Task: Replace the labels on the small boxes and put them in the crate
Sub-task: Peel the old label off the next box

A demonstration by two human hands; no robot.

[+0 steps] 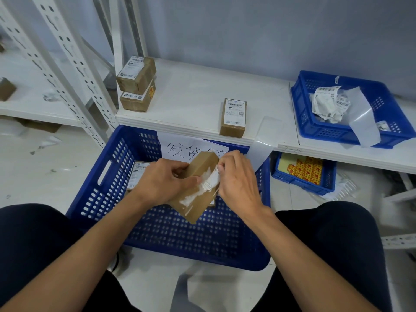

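Head view: small brown box (196, 199) held tilted above the blue crate (105, 188). The left hand (164, 183) grips its left side. The right hand (238, 176) pinches a torn white label (211, 180), partly peeled off the box face; print unreadable. Paper sign (180, 146) on the crate's far wall reads "发货", the rest hidden by the box. A barcoded box (138, 174) lies inside the crate, behind the left hand. On the white shelf (191, 97): a lone labelled box (234, 117), a stacked pair (136, 84), and a blue basket (326, 131) of crumpled labels.

White slotted metal shelving (67, 52) against a pale wall (247, 25), light floor (33, 165).
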